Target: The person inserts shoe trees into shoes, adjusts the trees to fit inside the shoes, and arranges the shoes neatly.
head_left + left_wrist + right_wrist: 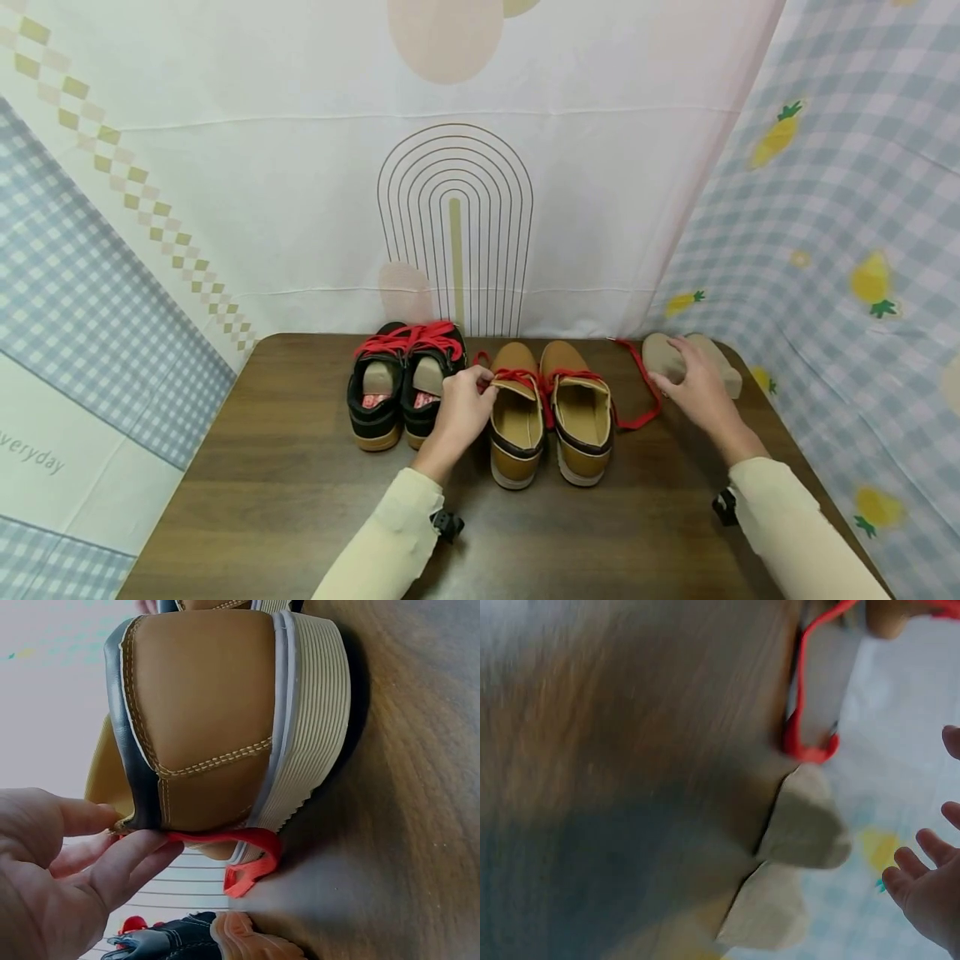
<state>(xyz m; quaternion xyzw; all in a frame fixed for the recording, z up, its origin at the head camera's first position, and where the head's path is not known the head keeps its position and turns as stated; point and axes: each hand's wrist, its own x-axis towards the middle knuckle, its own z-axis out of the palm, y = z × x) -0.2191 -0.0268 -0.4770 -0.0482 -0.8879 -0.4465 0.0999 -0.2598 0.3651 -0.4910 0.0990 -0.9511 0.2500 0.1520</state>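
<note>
My left hand (461,408) pinches the left tan shoe (206,690) at the front of its opening, beside the tongue. A red shoelace (259,844) trails from under those fingers toward the table. The right tan shoe (583,417) stands close beside it, its long lace (645,412) lying loose on the table to the right. Over two beige shoe inserts (663,354) at the back right corner hovers my right hand (701,387), fingers spread and thumb apart. In the right wrist view, the inserts (806,825) sit apart from the fingers.
Left of the tan pair stand black shoes (375,421) with red laces, beige inserts and red-and-white paper inside. The brown wooden table (300,500) meets a white printed cloth (315,208) at its back edge. Checked cloth (847,333) with pineapples hangs along the right side.
</note>
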